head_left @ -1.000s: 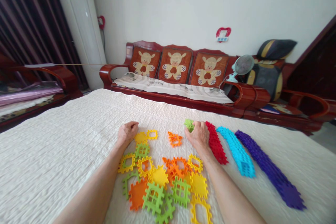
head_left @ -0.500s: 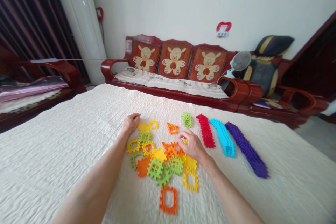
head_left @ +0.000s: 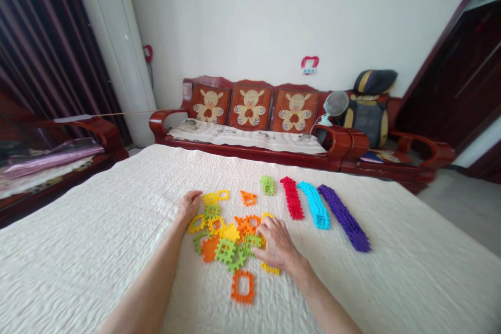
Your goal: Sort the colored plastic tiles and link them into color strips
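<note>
My left hand (head_left: 189, 205) rests on the bed cover, fingers curled in, just left of a flat yellow piece (head_left: 210, 199). No piece sticks out of it. Over the right side of a pile of interlocking plastic pieces is my right hand (head_left: 277, 244), fingers and thumb apart. Its thumb reaches across a green window piece (head_left: 251, 243), and the palm covers part of some yellow pieces. The pile also holds an orange square (head_left: 210, 248), another green window piece (head_left: 225, 250) and yellow frames (head_left: 215, 225). An orange frame (head_left: 243, 287) lies nearer me.
To the right stand joined groups of pieces: green (head_left: 267, 186), red (head_left: 291, 198), blue (head_left: 315, 205) and purple (head_left: 344, 217). An orange triangle (head_left: 248, 198) lies behind the pile. Past the white quilted cover (head_left: 129, 209) are a wooden sofa (head_left: 238, 148) and a fan (head_left: 335, 103).
My right hand has come toward me, from the pile's upper right to its yellow and green pieces, with fingers spreading. My left hand stays beside the yellow pieces. The camera view has shifted.
</note>
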A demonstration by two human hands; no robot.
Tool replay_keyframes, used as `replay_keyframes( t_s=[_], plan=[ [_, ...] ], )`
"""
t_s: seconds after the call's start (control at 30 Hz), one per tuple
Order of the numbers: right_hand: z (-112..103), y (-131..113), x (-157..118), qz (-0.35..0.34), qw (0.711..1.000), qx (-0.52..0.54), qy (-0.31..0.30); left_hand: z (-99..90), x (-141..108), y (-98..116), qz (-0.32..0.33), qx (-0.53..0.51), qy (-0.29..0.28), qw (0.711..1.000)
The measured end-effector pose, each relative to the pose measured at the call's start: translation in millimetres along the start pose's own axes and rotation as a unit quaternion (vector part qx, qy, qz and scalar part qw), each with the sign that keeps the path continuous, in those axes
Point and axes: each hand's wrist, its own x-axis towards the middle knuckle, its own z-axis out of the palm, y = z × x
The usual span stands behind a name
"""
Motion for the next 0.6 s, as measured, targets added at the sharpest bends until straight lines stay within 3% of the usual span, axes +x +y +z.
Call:
replay_keyframes(
  t_s=[0.17,0.27,0.33,0.47,0.6],
  plan=[
    [-4.4,3.2,6.4,0.030,0.993,0.116,-0.009,9.0,2.1,-11.2,0.028,-0.006,0.021,0.999],
    [-15.9,16.3,18.5,0.056,0.967,0.243,-0.042,11.7,4.2,-16.5,0.040,-0.018,0.023,0.999],
    [-20.6,31.0,30.0,0.101,0.956,0.277,0.002,12.4,5.4,-18.0,0.037,-0.026,0.016,0.999],
    [-6.4,66.2,51.8,0.136,0.958,0.153,0.200,13.1,7.9,-18.9,0.027,-0.036,0.009,0.999],
    [26.5,89.4,57.0,0.121,0.966,0.053,0.224,14.4,9.6,-18.9,0.021,-0.047,0.004,0.999]
  ],
)
